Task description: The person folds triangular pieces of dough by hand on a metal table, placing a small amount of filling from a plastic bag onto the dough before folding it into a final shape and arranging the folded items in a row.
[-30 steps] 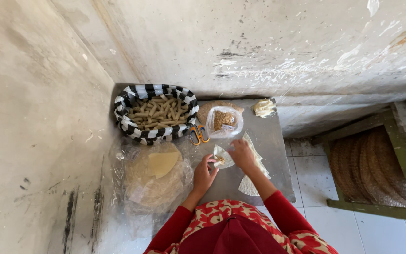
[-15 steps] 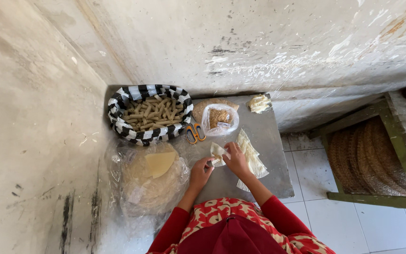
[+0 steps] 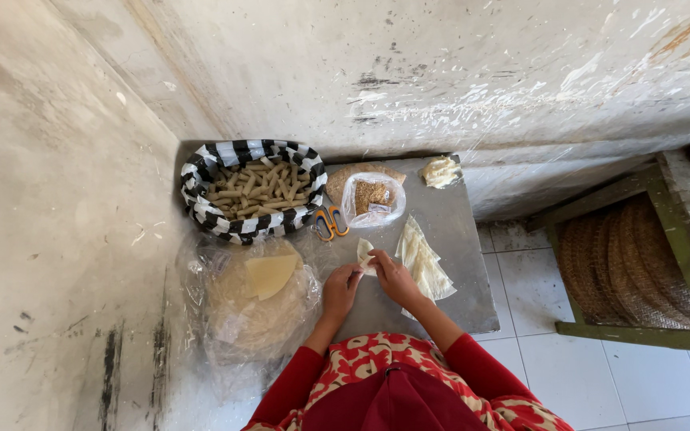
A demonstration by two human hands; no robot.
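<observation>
Both hands meet over the tabletop's (image 3: 473, 295) near edge: left hand (image 3: 340, 289) and right hand (image 3: 394, 277), fingers curled, pinch a small wrapper (image 3: 364, 254) between them.

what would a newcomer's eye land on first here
Probably the black-and-white striped basket of pale rolled sticks, at the table's far left against the wall. Next, the two hands, left hand and right hand, meeting on a small pale wrapper mid-table, with a stack of wrappers just to their right.
</observation>
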